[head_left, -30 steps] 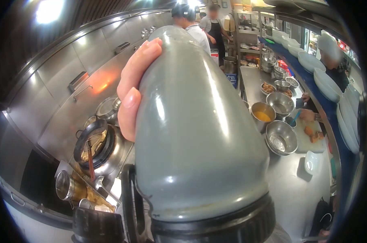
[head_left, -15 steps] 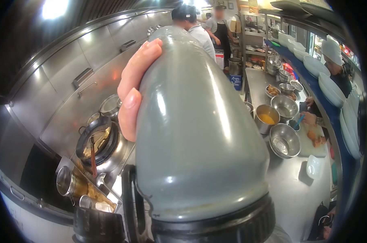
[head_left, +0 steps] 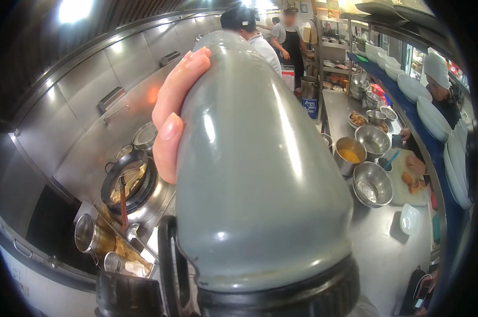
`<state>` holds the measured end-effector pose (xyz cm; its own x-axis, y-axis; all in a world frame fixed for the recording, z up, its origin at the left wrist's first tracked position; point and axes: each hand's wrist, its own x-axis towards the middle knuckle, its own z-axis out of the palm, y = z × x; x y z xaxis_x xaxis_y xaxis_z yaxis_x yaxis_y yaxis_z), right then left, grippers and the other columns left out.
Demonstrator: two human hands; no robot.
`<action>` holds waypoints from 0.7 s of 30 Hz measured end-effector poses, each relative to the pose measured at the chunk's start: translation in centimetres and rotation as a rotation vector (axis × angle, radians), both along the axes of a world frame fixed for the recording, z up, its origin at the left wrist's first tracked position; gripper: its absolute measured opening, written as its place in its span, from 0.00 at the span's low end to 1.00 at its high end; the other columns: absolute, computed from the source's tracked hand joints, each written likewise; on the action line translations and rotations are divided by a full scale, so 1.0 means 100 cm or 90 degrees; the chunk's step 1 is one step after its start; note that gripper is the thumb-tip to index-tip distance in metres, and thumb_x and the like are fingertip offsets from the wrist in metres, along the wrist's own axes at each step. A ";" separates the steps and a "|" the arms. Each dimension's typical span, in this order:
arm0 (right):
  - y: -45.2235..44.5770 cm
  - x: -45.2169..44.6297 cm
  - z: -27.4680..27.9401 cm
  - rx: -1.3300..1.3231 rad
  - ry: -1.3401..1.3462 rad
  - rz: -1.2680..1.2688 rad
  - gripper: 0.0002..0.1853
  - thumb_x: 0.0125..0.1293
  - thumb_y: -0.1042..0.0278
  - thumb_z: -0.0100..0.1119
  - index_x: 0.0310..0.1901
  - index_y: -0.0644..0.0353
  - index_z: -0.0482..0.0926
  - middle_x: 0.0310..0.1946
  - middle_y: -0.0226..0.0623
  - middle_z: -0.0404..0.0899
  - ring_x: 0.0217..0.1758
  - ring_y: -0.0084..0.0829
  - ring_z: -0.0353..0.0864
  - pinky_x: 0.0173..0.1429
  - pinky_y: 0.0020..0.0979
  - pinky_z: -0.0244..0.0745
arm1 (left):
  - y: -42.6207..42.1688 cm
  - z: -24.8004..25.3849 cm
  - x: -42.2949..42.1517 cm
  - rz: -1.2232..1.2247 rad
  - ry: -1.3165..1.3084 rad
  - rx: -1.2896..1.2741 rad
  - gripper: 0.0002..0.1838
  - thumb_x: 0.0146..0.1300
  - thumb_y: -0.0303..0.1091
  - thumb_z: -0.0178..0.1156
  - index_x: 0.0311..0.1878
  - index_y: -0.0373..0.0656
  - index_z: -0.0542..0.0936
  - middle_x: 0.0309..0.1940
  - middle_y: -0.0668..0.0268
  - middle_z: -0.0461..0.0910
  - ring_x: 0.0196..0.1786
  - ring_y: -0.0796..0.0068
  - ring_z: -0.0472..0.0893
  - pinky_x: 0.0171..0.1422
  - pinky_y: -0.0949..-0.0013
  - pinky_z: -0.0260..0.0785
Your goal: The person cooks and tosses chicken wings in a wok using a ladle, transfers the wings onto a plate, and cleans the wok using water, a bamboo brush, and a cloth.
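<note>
A grey drinking bottle (head_left: 260, 174) fills the middle of the head view, tipped up with its base pointing away from me. Its black collar (head_left: 281, 288) is close to the camera, with a black strap loop (head_left: 170, 259) and a black cap (head_left: 128, 293) beside it at lower left. Fingers of my right hand (head_left: 175, 119) curl round the bottle's left side from beneath; the palm and thumb are hidden behind it. My left hand does not show.
Left: a wok (head_left: 125, 182) on the range, a strainer pot (head_left: 88, 235) and a ladle (head_left: 136, 235). Right: a steel counter (head_left: 376, 253) with metal bowls (head_left: 373, 185), a pot of yellow liquid (head_left: 349, 156) and a cutting board (head_left: 413, 195) with food. Co-workers (head_left: 289, 47) stand ahead; plates (head_left: 434, 119) line a shelf.
The bottle and my fingers stay almost the same. The surroundings shift very slightly in view. A co-worker's hand at the cutting board has drawn back, and more of the board shows.
</note>
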<state>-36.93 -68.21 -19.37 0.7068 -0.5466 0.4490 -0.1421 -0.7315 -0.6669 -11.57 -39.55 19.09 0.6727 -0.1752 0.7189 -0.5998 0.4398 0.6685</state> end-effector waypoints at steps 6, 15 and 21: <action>-0.001 -0.001 0.000 -0.004 0.008 -0.003 0.05 0.52 0.73 0.59 0.32 0.62 0.80 0.25 0.43 0.78 0.25 0.40 0.78 0.33 0.36 0.74 | 0.000 0.001 0.001 0.007 -0.001 0.002 0.31 0.42 0.32 0.71 0.52 0.35 0.70 0.43 0.59 0.77 0.46 0.70 0.77 0.53 0.67 0.71; 0.002 -0.002 0.008 0.011 0.022 -0.006 0.06 0.53 0.73 0.58 0.32 0.62 0.80 0.26 0.43 0.79 0.25 0.41 0.79 0.34 0.36 0.74 | -0.001 0.000 0.004 0.019 -0.003 0.007 0.32 0.41 0.32 0.72 0.52 0.35 0.70 0.42 0.60 0.77 0.45 0.71 0.77 0.52 0.68 0.71; 0.002 -0.001 0.007 0.035 0.017 0.006 0.05 0.53 0.74 0.58 0.32 0.62 0.80 0.26 0.44 0.79 0.27 0.41 0.79 0.34 0.35 0.74 | 0.000 -0.004 0.003 0.028 0.000 0.010 0.33 0.40 0.32 0.73 0.52 0.36 0.70 0.42 0.60 0.77 0.45 0.71 0.78 0.51 0.68 0.71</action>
